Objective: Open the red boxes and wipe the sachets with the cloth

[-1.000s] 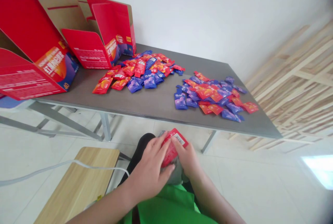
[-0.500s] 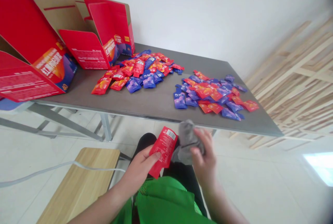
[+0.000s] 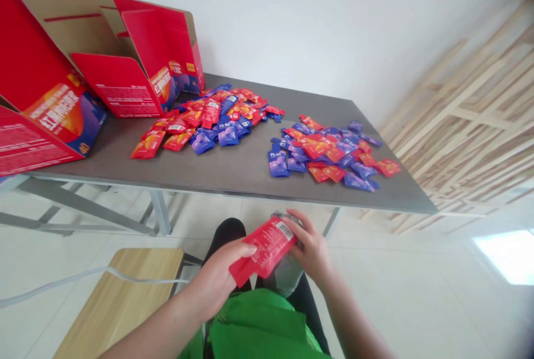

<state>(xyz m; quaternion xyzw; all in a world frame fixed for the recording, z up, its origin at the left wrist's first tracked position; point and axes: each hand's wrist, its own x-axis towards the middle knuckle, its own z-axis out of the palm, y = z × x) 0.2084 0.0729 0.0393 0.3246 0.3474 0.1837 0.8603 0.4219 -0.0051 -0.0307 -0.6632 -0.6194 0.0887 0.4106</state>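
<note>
My left hand [image 3: 223, 264] is closed on the lower end of a red pouch [image 3: 269, 249], thumb on top; printed text and a white barcode face up. The pouch is held above my lap, below the table's front edge. At its other end my right hand [image 3: 312, 246] is closed round a grey cloth [image 3: 288, 276], which sits behind and under the pouch. Part of the cloth and some fingertips are hidden by the pouch. Beyond, a mixed pile of red and purple pouches [image 3: 227, 132] and a second such pile [image 3: 321, 150] lie on the table.
Open red cartons [image 3: 117, 89] stand at the left of the grey table [image 3: 208, 172], against the white wall. A wooden stool [image 3: 120, 303] with a pale cable [image 3: 125, 276] across it is at lower left. Wooden lattice frames [image 3: 471, 142] lean at right.
My right hand has brought the grey cloth left, up against and behind the red pouch. The pouch has tilted further over to the right. The view has shifted slightly.
</note>
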